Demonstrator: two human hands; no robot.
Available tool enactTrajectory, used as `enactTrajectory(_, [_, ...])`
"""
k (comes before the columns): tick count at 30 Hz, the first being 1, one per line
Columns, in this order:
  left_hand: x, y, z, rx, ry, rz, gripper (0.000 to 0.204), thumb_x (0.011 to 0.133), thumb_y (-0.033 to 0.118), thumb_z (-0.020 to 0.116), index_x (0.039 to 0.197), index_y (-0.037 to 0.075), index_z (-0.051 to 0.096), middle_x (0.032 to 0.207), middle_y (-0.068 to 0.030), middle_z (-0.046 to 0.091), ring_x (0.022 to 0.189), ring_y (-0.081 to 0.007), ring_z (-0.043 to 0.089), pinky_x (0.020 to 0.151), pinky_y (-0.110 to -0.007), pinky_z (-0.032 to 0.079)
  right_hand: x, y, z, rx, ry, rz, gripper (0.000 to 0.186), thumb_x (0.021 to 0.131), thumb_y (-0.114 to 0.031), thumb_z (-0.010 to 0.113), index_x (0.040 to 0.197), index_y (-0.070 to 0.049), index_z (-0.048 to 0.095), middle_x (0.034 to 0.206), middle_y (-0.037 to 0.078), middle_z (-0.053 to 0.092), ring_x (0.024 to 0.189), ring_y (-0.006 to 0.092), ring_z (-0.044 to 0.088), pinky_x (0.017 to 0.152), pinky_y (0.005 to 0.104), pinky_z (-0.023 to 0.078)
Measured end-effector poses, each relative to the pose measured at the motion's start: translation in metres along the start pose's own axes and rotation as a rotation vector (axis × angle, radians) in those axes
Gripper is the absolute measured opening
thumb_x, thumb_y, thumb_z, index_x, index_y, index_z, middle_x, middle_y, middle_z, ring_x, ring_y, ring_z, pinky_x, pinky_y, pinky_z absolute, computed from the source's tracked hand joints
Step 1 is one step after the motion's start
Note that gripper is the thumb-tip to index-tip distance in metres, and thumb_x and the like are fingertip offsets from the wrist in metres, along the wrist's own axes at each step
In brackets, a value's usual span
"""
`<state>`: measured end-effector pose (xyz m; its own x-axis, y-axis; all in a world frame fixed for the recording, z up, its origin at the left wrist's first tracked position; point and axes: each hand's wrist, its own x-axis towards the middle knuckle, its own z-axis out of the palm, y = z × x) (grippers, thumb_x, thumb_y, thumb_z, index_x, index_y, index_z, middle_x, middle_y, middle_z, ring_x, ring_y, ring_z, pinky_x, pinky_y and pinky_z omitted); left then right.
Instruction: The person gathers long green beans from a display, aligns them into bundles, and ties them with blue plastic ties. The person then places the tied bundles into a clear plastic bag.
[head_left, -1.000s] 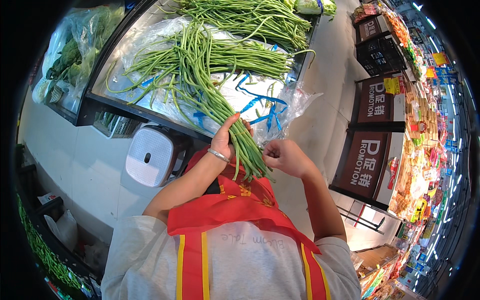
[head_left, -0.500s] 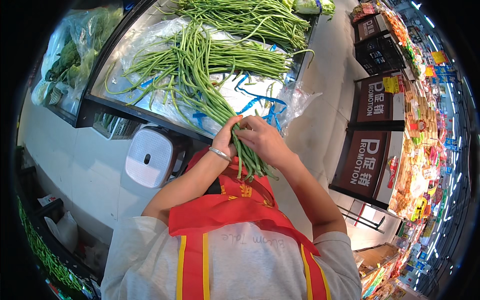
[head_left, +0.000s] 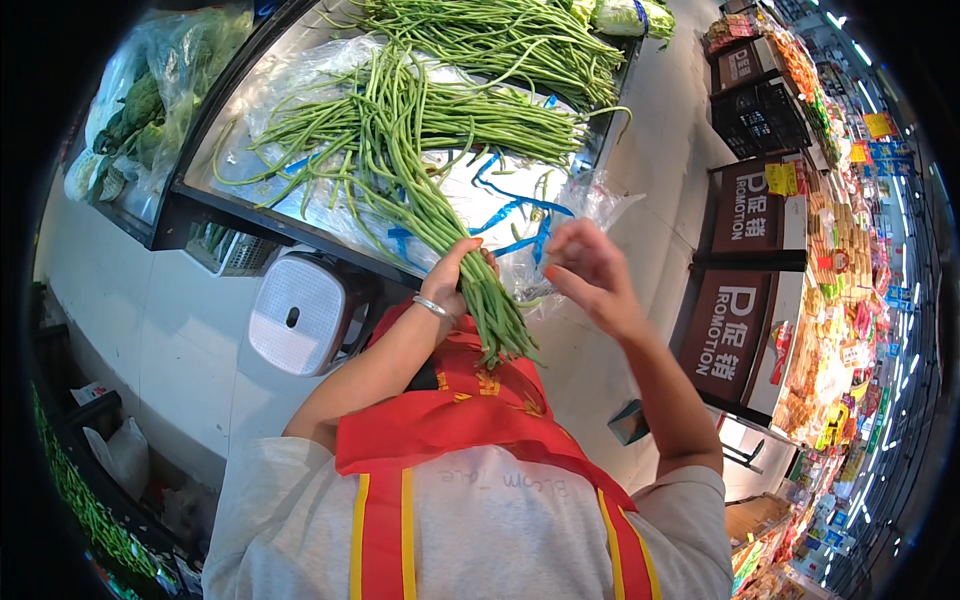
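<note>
Gathered near its end, a bundle of long green beans slants from the display tray down toward my apron. My left hand, with a silver bangle at the wrist, is wrapped round it, and the bean ends hang below the fist. Away from the bundle, to its right, my right hand is raised with its fingers apart and bent, slightly blurred; nothing shows in it. Behind the held beans, more long beans lie crosswise in the tray. Blue strapping tape and clear plastic film lie beside them.
The black-rimmed tray fills the space ahead. A white-topped stool stands below its left front edge. Bagged broccoli is at the far left. Along the right run brown promotion stands with packaged goods. Leafy cabbage lies at the tray's far right.
My right hand has left the beans and moved right, its fingers spreading. My left hand still grips the bundle in about the same place.
</note>
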<state>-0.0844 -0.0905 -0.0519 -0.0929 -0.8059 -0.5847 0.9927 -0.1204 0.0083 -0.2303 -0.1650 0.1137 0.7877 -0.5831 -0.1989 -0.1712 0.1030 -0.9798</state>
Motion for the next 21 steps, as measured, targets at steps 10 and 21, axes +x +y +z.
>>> enactTrajectory(10, [-0.004,-0.004,0.014,0.000,0.053,0.066,0.016,0.078,0.015,0.063,0.080,0.005,0.051,0.074,-0.0069,0.056,0.069,-0.0190,0.056,0.067,-0.036,0.049,-0.045,-0.013,-0.040,-1.216,-0.252,-0.030,0.013,0.071,-0.011,0.066,0.069,-0.001,0.058,0.088,0.010,0.045,0.080,0.0270,0.052,0.069,0.0370,0.044])
enactTrajectory(21, [-0.010,0.002,0.011,-0.049,0.037,0.001,0.015,0.079,0.013,0.062,0.087,0.007,0.050,0.074,-0.0054,0.056,0.069,-0.0170,0.056,0.067,-0.033,0.049,-0.006,-0.030,-0.003,-0.849,-0.427,-0.476,0.013,0.068,-0.005,0.067,0.067,-0.001,0.055,0.078,0.009,0.053,0.098,0.0297,0.048,0.083,0.0363,0.042])
